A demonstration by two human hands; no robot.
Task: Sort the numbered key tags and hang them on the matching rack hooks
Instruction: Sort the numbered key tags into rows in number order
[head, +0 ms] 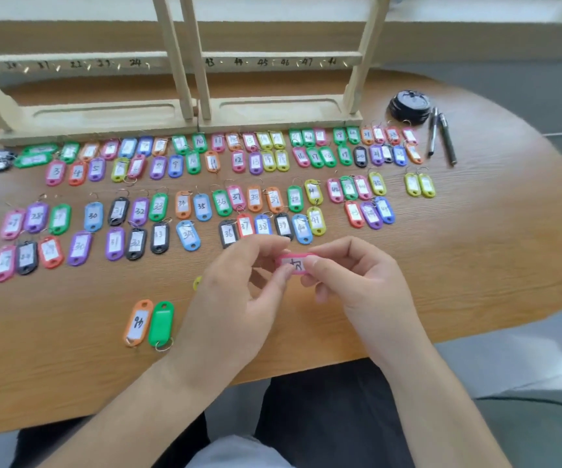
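1. Here, near the middle of the scene, a pink plastic key tag [295,264] with a white paper label is held just above the wood-grain table [475,265], lying sideways between both hands.
2. The left hand [239,288] pinches the tag's left end between thumb and forefinger; its other fingers [266,292] are loosely curled beneath.
3. The right hand [350,278] pinches the tag's right end, thumb below and curled fingers [327,251] above.
4. The number handwritten on the label is partly covered and cannot be read with certainty.
5. Left of the left hand, an orange plastic key tag [137,322] and a green plastic key tag [161,324] lie side by side and touching, with their rings at the near end; the green one shows no label.
6. Farther away, rows of coloured plastic key tags [202,207] with handwritten numbers are laid out across the table, many in pairs.
7. At the far edge stands a pale wooden rack [185,109]; its crossbar carries small metal hooks [119,66] under written numbers, and none of the hooks in view holds a tag.
8. To the far right, a round black stack [409,104] sits beside two dark pens [442,136].
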